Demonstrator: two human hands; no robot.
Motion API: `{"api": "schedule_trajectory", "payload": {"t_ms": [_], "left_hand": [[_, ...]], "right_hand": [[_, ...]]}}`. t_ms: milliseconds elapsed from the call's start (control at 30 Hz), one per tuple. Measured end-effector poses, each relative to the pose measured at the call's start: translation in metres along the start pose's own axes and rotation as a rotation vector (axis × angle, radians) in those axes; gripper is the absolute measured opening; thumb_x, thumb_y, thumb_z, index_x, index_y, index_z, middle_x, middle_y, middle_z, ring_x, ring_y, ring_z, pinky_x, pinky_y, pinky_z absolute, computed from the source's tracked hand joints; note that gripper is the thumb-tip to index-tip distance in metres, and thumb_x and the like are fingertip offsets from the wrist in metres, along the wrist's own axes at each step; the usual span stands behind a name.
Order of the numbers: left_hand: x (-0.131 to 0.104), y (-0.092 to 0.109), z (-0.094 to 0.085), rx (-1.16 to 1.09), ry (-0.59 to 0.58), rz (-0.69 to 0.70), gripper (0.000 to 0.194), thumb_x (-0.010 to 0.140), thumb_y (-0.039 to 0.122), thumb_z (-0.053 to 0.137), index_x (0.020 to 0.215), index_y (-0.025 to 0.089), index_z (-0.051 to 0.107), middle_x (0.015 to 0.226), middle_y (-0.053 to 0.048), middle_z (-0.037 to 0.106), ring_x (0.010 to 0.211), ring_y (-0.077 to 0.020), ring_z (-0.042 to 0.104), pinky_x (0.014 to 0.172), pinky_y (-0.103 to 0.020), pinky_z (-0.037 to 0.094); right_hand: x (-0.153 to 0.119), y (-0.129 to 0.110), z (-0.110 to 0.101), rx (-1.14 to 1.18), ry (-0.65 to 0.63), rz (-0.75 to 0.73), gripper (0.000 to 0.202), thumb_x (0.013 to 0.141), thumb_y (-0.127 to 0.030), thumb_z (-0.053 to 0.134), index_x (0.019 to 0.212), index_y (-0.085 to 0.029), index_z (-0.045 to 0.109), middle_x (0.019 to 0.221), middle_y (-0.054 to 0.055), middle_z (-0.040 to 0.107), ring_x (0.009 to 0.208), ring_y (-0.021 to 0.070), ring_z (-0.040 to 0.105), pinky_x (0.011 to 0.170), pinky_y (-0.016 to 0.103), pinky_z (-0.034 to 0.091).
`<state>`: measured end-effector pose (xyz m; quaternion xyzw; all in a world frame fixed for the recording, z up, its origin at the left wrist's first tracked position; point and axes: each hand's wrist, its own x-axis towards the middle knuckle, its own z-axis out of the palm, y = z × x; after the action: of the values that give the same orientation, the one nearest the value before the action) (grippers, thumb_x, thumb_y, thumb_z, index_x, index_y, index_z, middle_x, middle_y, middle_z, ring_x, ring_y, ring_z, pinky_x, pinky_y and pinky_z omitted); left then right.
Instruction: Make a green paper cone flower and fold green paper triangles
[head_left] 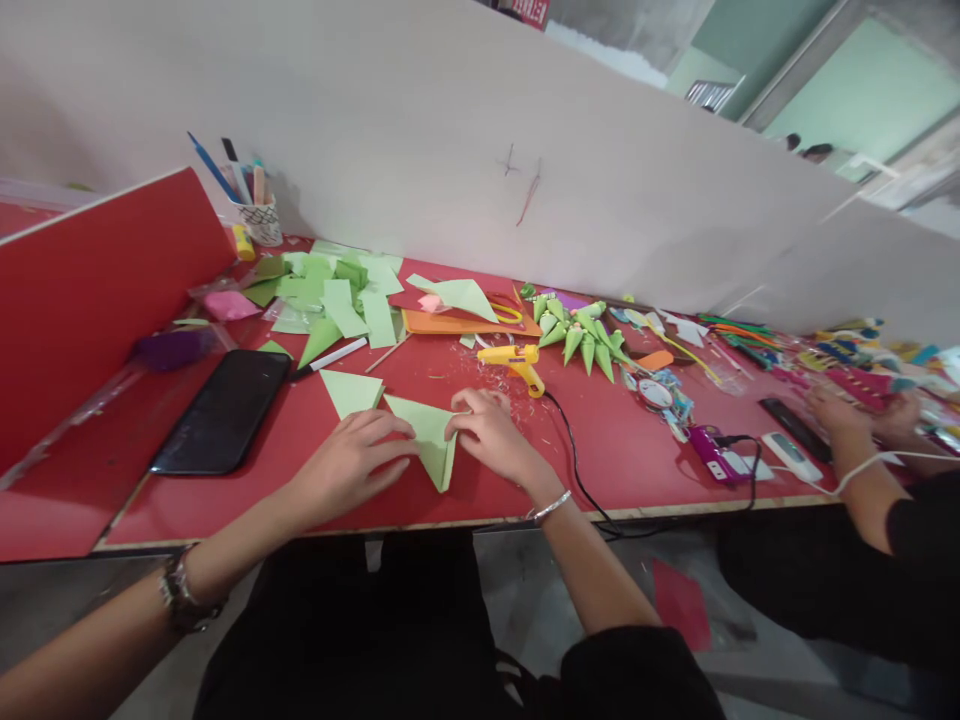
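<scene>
A light green folded paper [431, 440] lies on the red table, its point toward the front edge. My right hand [491, 435] curls its fingers over the paper's right edge and pinches it. On the other side my left hand [356, 468] has its fingers stretched out, their tips near the paper's left edge; contact cannot be made out. Just behind the left hand sits another green paper triangle [351, 392]. A yellow glue gun [517, 362] lies beyond my right hand, with its black cord running to the right.
Green paper pieces [322, 285] are heaped at the back left, near a phone [223, 412] and a pen cup [261, 220]. Green paper cones [577, 335] form a cluster behind the glue gun. Further right, a co-worker's hands [844, 412] are near a purple power adapter [716, 455].
</scene>
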<state>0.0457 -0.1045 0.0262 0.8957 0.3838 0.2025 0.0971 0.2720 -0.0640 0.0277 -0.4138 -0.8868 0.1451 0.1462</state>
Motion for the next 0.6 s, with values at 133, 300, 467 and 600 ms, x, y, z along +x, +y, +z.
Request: {"api": "schedule_trajectory", "payload": {"t_ms": [133,300,467,600], "left_hand": [[0.015,0.001,0.019,0.093,-0.054,-0.089,0.022,0.086,0.023,0.046,0.103,0.022,0.06,0.106,-0.005,0.058,0.103,-0.0217,0.049,0.087,-0.037,0.038],[0.03,0.002,0.035,0.13,-0.193,-0.171,0.024,0.085,0.019,0.042,0.104,0.017,0.058,0.097,-0.007,0.058,0.091,-0.0197,0.054,0.078,-0.031,0.044],[0.04,0.003,0.043,0.156,-0.206,-0.217,0.019,0.083,0.018,0.044,0.096,0.013,0.057,0.091,-0.007,0.057,0.086,-0.0191,0.056,0.072,-0.028,0.045],[0.044,0.007,0.05,0.206,-0.215,-0.247,0.032,0.081,0.019,0.046,0.112,0.012,0.05,0.098,-0.009,0.056,0.091,-0.0221,0.056,0.074,-0.031,0.045]], "right_hand": [[0.005,0.016,0.008,0.124,0.071,0.009,0.031,0.075,0.0,0.045,0.072,-0.021,0.068,0.112,0.005,0.046,0.105,0.0187,0.041,0.092,0.034,0.03],[0.006,0.035,0.019,0.497,-0.004,0.195,0.036,0.075,-0.002,0.037,0.075,-0.02,0.069,0.083,0.002,0.06,0.08,0.0135,0.054,0.077,0.026,0.04],[0.006,0.038,0.026,0.577,0.057,0.319,0.032,0.083,-0.018,0.034,0.082,-0.018,0.066,0.083,0.002,0.066,0.08,0.0147,0.059,0.071,0.025,0.043],[0.008,0.033,0.037,0.588,0.117,0.398,0.024,0.082,-0.027,0.04,0.094,-0.019,0.059,0.086,0.002,0.067,0.074,0.0138,0.061,0.065,0.023,0.044]]}}
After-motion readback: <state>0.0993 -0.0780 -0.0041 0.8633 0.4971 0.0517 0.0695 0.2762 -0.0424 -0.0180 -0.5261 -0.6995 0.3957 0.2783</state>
